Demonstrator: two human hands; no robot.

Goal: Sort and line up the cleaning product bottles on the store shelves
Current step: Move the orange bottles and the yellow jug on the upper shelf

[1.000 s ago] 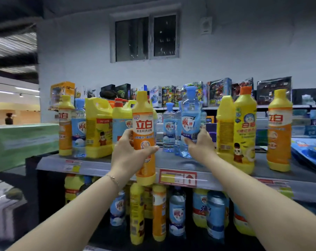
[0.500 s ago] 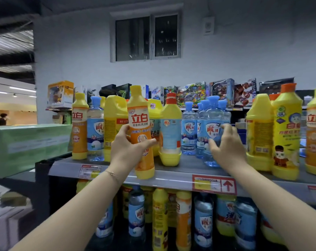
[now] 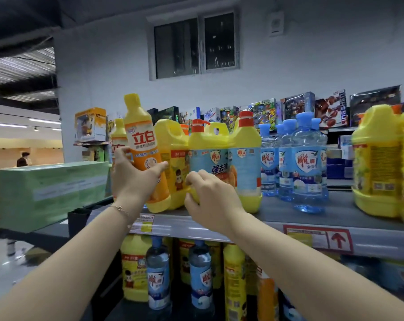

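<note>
At upper shelf (image 3: 289,218) | our left hand (image 3: 133,179) grips tilted orange detergent bottle (image 3: 143,144) | our right hand (image 3: 210,200) clasps blue-labelled yellow bottle (image 3: 208,154)

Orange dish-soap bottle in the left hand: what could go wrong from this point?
1. The left hand grips the orange dish-soap bottle tilted at the shelf front edge; a slip could drop it off.
2. The right hand grips the blue-label jug low at its base; pulling there may tip it against the red-capped bottle beside it.
</note>
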